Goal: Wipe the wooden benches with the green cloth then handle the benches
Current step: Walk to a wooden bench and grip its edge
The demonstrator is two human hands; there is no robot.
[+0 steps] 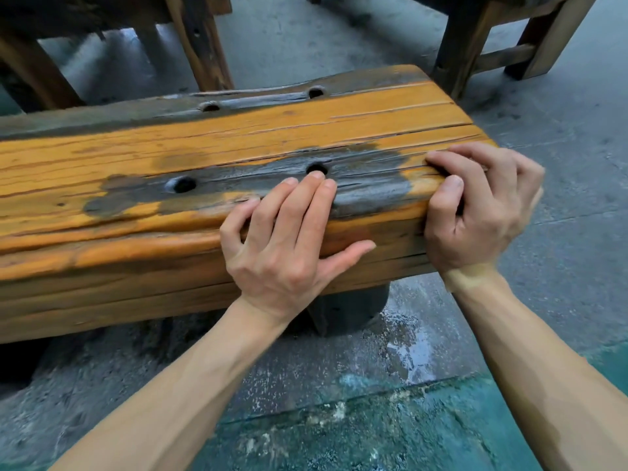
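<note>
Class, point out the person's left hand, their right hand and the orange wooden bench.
Left hand (282, 246), head view: back of hand.
Right hand (482, 205), head view: knuckles.
Orange wooden bench (204, 141), head view: bare top.

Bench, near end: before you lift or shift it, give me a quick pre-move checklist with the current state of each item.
1. Right hand grip: fingers curled over the top edge at the corner of the bench. Ok.
2. Left hand grip: fingers lie flat on top, thumb along the front face, not wrapped. Not ok for lifting.
3. Green cloth off the bench: none in view. Ok.
4. Footing: the floor below looks wet and shiny. Not ok.
5. Path beyond: another bench's legs stand close behind the far edge. Not ok.
6. Far end of the bench: out of frame. Cannot tell.
</note>
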